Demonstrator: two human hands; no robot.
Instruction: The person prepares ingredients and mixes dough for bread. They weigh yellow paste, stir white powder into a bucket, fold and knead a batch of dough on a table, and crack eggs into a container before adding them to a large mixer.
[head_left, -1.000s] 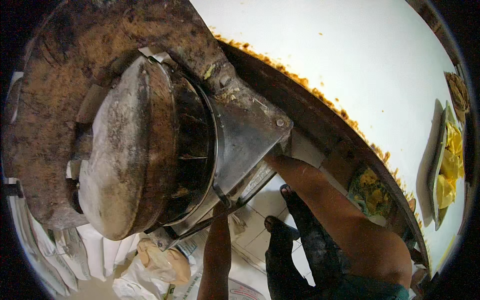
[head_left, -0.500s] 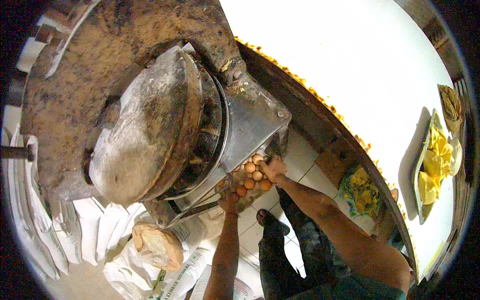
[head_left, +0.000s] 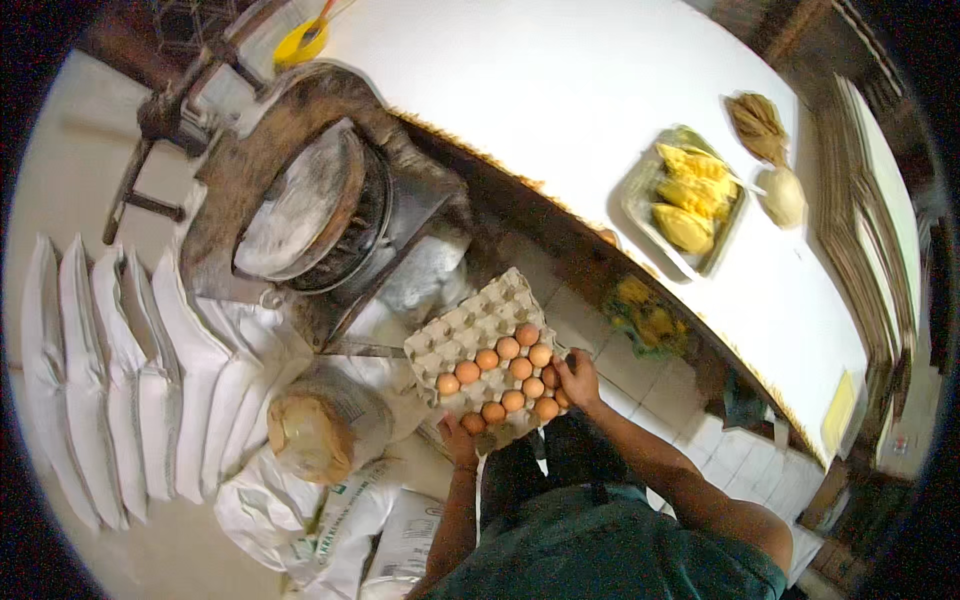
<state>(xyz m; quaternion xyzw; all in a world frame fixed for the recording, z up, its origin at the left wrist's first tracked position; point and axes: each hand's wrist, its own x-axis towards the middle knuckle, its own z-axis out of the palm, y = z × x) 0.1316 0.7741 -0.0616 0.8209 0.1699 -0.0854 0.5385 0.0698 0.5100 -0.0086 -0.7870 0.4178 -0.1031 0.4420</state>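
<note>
The left hand (head_left: pixel 459 440) grips the tray (head_left: pixel 462 340) at its seven o'clock, the right (head_left: pixel 577 380) at its three; it's held before the body, tilted. Eggs (head_left: pixel 520 368) sit toward its five o'clock. From the tray: bag (head_left: pixel 312 435) at eight, sacks (head_left: pixel 180 390) at nine, machine (head_left: pixel 310 200) at ten, dish (head_left: pixel 728 232) of yellow food (head_left: pixel 692 190) on the table (head_left: pixel 540 90) at two.

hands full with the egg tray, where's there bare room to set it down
White table: a wide patch between the yellow object and the yellow lumps, another between those lumps and the yellow sheet. Crowded: the floor left of the egg tray, with sacks and bags.
</note>
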